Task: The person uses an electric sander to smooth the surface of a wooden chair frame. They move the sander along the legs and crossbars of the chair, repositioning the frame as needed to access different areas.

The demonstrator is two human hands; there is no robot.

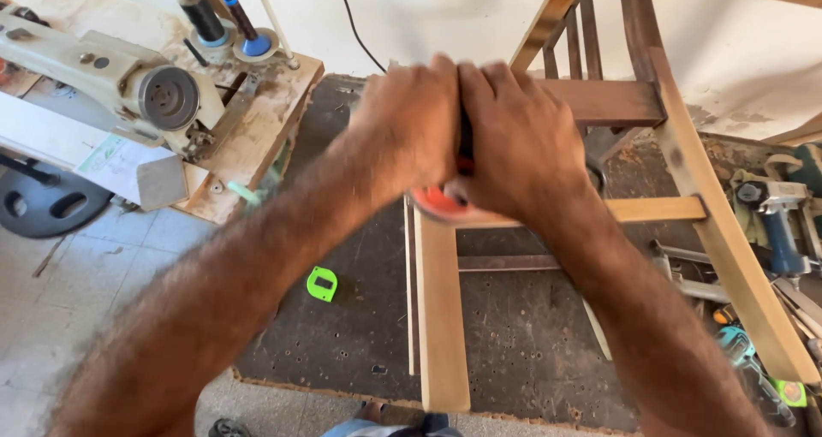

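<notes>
Pressing both hands, left (409,116) and right (521,137), clenched together on an orange-based tool (438,202), I hold it against the wooden chair frame (441,300) directly beneath them. In my judgement, uneven pressure could skid it off the narrow rail.

Your left hand (409,116) and right hand (522,142) are both bare, no gloves, no rings, no watch at either wrist. Behind each hand the forearm runs bare and hairy, no sleeve in sight right down to the frame's lower edge.
</notes>
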